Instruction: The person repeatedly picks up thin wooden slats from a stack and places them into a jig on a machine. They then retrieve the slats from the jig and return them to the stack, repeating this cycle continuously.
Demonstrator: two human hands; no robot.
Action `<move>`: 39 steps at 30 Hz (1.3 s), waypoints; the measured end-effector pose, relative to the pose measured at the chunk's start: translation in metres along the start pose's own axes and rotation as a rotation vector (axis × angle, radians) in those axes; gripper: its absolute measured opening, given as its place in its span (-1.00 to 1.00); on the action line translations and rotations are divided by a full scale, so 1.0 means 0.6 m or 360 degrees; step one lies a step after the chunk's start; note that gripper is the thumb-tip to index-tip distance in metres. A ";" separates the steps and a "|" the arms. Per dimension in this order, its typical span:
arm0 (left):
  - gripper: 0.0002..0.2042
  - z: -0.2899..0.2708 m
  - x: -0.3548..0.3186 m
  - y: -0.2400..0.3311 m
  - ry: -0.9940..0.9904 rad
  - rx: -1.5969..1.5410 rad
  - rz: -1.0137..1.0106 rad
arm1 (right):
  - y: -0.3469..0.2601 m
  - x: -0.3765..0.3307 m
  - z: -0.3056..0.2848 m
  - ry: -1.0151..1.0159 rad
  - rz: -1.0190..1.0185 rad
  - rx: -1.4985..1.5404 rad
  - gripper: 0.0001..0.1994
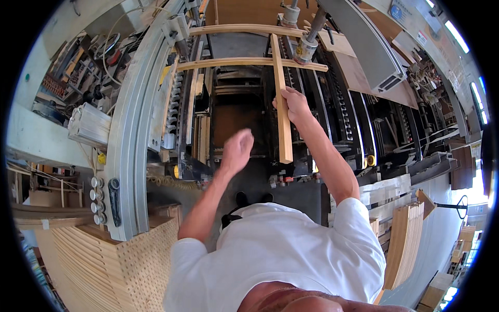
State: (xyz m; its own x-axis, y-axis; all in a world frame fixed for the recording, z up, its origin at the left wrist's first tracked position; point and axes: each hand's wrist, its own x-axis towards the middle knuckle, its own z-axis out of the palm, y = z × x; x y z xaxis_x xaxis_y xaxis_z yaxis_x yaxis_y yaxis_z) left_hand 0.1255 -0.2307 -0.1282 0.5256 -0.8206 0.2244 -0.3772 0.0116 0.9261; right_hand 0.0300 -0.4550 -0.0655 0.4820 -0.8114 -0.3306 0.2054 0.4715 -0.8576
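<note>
My right hand [296,104] is closed around a long, pale wooden bar [284,136], gripping it near its middle. The bar points away from me. Its far part overlaps a crosswise wooden strip [228,63], and its far end reaches a second strip [236,28] farther back. Whether it touches them I cannot tell. My left hand [238,151] hangs in the air to the left of the bar, slightly blurred, its fingers loosely bent with nothing visible in them. Both strips lie across the dark metal rails of a machine.
Metal cylinders [305,51] stand over the strips at the right. A grey metal beam [136,135] runs along the left, and another [366,47] slants at the upper right. Stacked wooden pieces [143,260] stand at the lower left, and more boards [405,244] at the lower right.
</note>
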 end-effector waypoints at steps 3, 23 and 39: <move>-0.72 -0.022 0.154 0.062 0.0073 0.0106 0.0150 | -0.001 -0.005 0.003 -0.0014 -0.0009 -0.0012 -0.71; -0.31 0.030 0.924 -0.172 -0.0276 0.1915 0.0151 | -0.071 -0.035 -0.006 0.0338 0.0124 -0.0380 -0.51; -0.45 0.001 0.969 -0.215 -0.0500 0.1848 0.0340 | -0.058 -0.023 0.011 0.0332 0.0120 -0.0397 -0.50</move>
State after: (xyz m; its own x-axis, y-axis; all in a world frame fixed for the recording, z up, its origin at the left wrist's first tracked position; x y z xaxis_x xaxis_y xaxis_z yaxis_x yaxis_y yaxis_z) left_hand 0.4790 -0.7098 -0.1172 0.2232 -0.9689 0.1066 -0.9748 -0.2222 0.0219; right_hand 0.0219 -0.4578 -0.0281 0.2980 -0.8427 -0.4484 -0.0518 0.4547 -0.8891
